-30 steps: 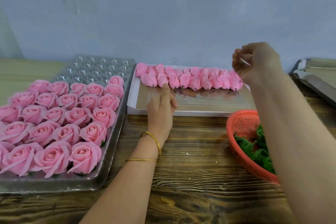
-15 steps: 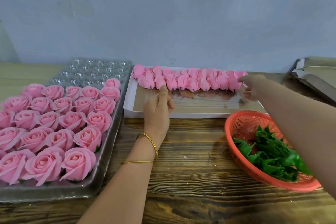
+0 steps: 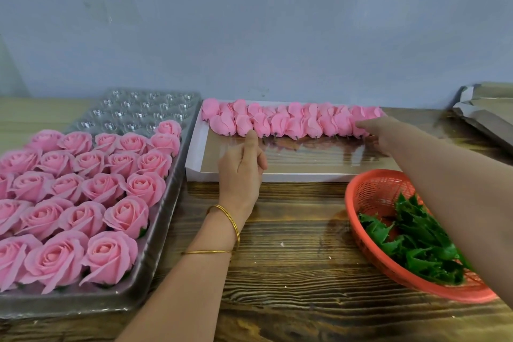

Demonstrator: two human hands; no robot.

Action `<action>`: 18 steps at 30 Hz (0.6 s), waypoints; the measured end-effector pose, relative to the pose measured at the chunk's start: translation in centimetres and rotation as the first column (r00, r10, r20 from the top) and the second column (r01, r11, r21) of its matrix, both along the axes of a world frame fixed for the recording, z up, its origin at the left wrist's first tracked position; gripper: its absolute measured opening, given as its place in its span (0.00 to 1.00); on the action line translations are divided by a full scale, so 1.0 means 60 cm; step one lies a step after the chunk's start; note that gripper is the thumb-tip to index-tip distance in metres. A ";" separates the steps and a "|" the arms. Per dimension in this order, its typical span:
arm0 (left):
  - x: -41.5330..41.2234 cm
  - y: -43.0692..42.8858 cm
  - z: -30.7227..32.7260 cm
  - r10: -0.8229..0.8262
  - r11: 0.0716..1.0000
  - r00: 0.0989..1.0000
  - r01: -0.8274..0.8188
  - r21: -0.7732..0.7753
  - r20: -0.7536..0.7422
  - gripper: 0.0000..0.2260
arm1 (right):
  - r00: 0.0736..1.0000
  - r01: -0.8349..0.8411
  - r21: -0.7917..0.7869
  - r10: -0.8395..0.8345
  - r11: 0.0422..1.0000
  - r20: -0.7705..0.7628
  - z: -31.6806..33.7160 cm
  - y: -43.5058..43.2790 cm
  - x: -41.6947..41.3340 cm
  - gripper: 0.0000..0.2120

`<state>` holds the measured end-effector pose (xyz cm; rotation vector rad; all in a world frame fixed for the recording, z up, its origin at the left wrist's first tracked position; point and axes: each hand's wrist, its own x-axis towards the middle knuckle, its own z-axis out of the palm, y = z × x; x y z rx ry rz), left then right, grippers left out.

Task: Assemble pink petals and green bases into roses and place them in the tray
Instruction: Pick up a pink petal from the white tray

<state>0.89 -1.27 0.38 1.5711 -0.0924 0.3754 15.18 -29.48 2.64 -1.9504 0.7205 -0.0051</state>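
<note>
Dark wooden desk (image 3: pixel 291 230) bears a clear plastic tray (image 3: pixel 144 111) of finished pink roses (image 3: pixel 111 255), a white box (image 3: pixel 194 150) of pink petal buds (image 3: pixel 294 125) and an orange basket (image 3: pixel 372 191) of green bases (image 3: pixel 416 241); fetching a bud, the left grip (image 3: pixel 240 169) lays one straight finger on the row, while the right grip (image 3: pixel 374 133) at its end, closure untellable, likely needs a gentle pinch.

- The worktop (image 3: pixel 291 244) is dark, heavily grained wood.
- On its left lies a clear tray (image 3: pixel 163 253), mostly filled with roses (image 3: pixel 111 255).
- At the back, just beside the tray, sits a white box (image 3: pixel 194 166) holding a row of petals (image 3: pixel 294 122).
- On the right stands an orange basket (image 3: pixel 358 197) of green bases (image 3: pixel 416 244).
- Cardboard (image 3: pixel 488 114) lies at the far right.
</note>
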 end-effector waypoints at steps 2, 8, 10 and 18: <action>0.000 -0.001 0.001 0.000 1.000 1.000 0.000 0.009 0.006 0.26 | 0.997 -0.068 0.022 0.067 0.997 0.026 -0.005 -0.001 0.006 0.10; -0.001 -0.001 0.001 0.002 1.000 1.000 -0.002 0.010 0.009 0.26 | 0.995 -0.101 -0.037 0.100 0.994 -0.028 -0.024 -0.026 0.041 0.04; 0.000 -0.001 0.002 -0.001 1.000 1.000 0.000 0.012 0.009 0.26 | 0.995 -0.069 -0.063 0.064 0.996 -0.074 -0.029 -0.039 0.048 0.19; -0.002 -0.003 0.005 -0.004 1.000 1.000 0.004 0.015 0.020 0.26 | 1.000 -0.019 -0.092 0.019 0.996 -0.002 -0.024 -0.046 0.041 0.19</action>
